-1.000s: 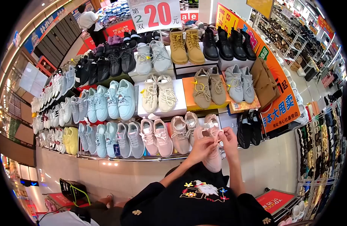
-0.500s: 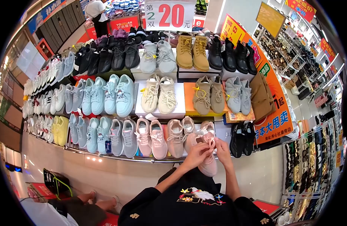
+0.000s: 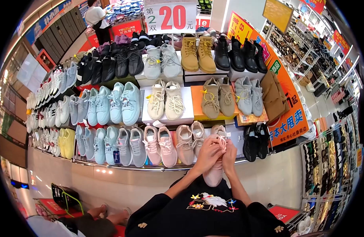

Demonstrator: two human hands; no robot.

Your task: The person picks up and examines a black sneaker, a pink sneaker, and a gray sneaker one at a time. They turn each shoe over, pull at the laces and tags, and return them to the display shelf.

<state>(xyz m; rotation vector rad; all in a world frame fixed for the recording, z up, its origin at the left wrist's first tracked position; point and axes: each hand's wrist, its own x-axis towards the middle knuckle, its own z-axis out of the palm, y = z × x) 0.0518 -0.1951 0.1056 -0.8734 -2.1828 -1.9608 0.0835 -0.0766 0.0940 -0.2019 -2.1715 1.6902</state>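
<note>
A pale pink sneaker point(image 3: 213, 177) is in front of my chest, its toe pointing toward me. My left hand point(image 3: 208, 155) is closed at its laces, fingertips pinching a pink shoelace point(image 3: 222, 140) near the shoe's opening. My right hand point(image 3: 229, 156) is closed against the other side, its fingers at the same lace. Both hands cover much of the shoe's upper. Just beyond stands another pale pink sneaker point(image 3: 218, 129), partly hidden by my fingers. Left of it is a beige-pink pair point(image 3: 185, 144); black sneakers point(image 3: 250, 144) stand to the right.
Tiered rows of shoes fill the display, with tan boots point(image 3: 205, 55) and beige sneakers point(image 3: 174, 100) on boxes. A metal rail point(image 3: 162, 169) runs along its front edge. A price sign point(image 3: 170, 17) stands at the back. Another person point(image 3: 93, 225) is at lower left, near a black basket point(image 3: 65, 196).
Both hands and the sneaker have shifted slightly left, and the shoe is more upright in view. My right hand has come down and closer to my left. The camera view has moved a little.
</note>
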